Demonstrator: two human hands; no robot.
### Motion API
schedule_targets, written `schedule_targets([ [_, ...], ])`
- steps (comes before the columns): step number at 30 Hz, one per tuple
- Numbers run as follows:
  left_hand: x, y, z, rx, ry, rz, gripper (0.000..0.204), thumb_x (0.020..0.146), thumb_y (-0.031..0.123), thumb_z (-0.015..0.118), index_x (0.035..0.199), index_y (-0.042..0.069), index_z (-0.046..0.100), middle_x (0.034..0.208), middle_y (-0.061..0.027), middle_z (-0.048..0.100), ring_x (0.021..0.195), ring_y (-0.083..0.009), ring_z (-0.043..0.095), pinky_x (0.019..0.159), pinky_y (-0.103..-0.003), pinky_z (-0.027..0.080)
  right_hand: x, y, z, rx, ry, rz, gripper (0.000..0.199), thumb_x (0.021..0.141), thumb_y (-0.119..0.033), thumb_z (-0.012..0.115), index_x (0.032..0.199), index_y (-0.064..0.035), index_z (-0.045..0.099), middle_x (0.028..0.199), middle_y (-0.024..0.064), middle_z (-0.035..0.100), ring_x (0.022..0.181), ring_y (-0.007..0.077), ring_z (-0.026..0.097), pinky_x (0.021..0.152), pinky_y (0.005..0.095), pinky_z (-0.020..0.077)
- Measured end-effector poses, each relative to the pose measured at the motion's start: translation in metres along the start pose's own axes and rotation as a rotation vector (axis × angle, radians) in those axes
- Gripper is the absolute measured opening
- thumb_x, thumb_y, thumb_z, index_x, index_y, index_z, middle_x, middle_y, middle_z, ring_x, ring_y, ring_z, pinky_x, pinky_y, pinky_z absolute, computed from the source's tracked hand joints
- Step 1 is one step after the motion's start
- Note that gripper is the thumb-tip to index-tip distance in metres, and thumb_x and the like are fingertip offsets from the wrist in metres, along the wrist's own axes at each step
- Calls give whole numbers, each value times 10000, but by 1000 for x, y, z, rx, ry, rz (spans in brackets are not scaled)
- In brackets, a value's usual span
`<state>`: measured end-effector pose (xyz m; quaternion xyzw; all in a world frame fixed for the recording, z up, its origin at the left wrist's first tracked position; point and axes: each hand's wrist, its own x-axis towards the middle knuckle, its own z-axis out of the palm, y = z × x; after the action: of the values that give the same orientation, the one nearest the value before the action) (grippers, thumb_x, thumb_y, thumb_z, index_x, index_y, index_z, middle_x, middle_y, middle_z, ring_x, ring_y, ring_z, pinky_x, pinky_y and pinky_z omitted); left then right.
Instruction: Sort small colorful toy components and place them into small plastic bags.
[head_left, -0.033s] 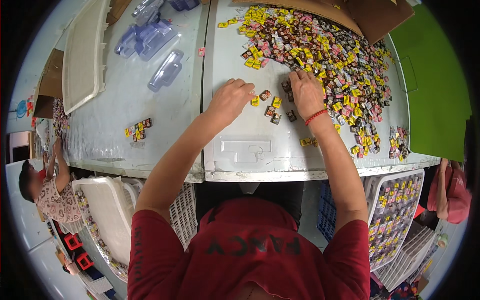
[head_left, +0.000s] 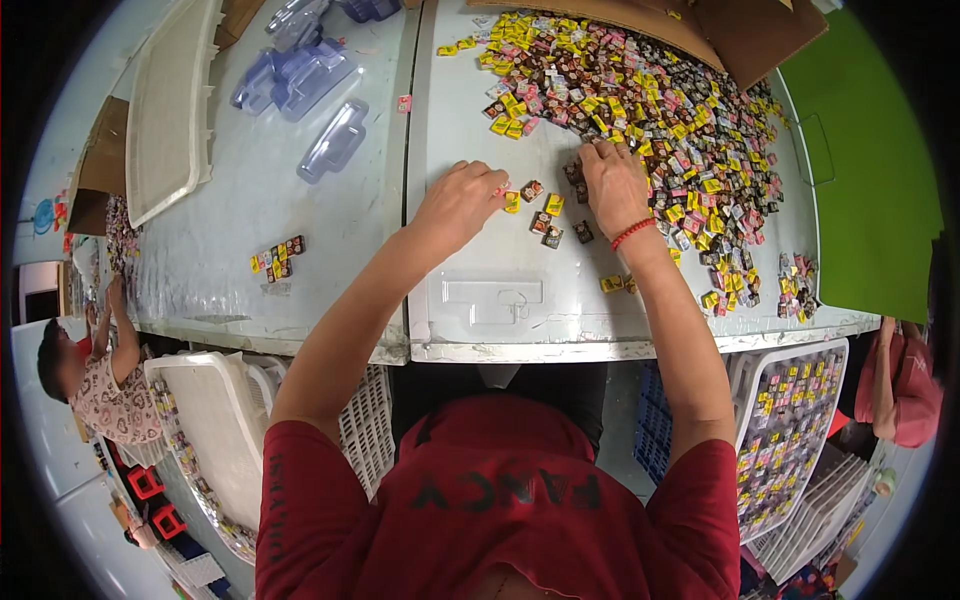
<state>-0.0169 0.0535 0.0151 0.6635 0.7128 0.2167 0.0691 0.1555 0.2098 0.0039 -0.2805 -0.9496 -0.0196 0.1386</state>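
Head view shows the left hand (head_left: 462, 200) curled, fingertips on a yellow packet (head_left: 511, 202) on the grey table (head_left: 480, 300). Just beside it, the right hand (head_left: 615, 183) lies flat, fingers spread, at the edge of the big packet pile (head_left: 650, 100); whether it grips anything cannot be told.

Red short-sleeved shirt (head_left: 500, 500), red beaded bracelet (head_left: 632, 234) on right wrist.

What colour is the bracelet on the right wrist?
Red: a beaded bracelet just below the right hand, clearest in the head view.
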Motion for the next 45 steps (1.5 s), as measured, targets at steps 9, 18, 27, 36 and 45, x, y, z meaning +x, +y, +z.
schedule_targets([
  [9, -17, -30, -26, -181, -125, -43, 419, 750, 136, 717, 1150, 64, 616, 1253, -132, 558, 1123, -317, 524, 1000, -392, 409, -9, -35, -13, 596, -4, 158, 171, 825, -142, 641, 941, -21, 674, 851, 151, 687, 748, 284, 673, 681, 353, 536],
  [18, -39, -32, -10, -291, 57, -118, 332, 808, 120, 677, 1126, 49, 612, 1021, -127, 598, 975, -296, 589, 855, -376, 466, -13, -54, 5, 279, 176, 166, 165, 810, -193, 663, 827, -29, 659, 787, 156, 677, 655, 326, 632, 641, 412, 509],
  [27, -29, -23, -23, -139, -78, -139, 284, 778, 166, 718, 1011, 21, 647, 852, -123, 600, 785, -303, 598, 737, -388, 483, -13, -34, -6, 411, -131, 68, 182, 853, -234, 639, 875, -55, 665, 842, 142, 684, 755, 324, 637, 720, 403, 487],
  [36, -2, -43, -9, -187, -55, 58, 343, 772, 227, 725, 1060, 55, 654, 1016, -102, 596, 993, -287, 560, 866, -368, 454, -15, -33, -17, 359, -187, 36, 201, 807, -200, 668, 953, -64, 646, 903, 126, 663, 853, 324, 619, 800, 422, 450],
  [45, 9, -42, 0, -226, -171, 144, 465, 773, 211, 708, 1198, 59, 596, 1221, -117, 570, 1109, -299, 515, 965, -371, 424, -2, -48, -16, 333, -259, 110, 244, 757, -185, 728, 949, -82, 617, 936, 101, 635, 937, 290, 619, 839, 485, 444],
])
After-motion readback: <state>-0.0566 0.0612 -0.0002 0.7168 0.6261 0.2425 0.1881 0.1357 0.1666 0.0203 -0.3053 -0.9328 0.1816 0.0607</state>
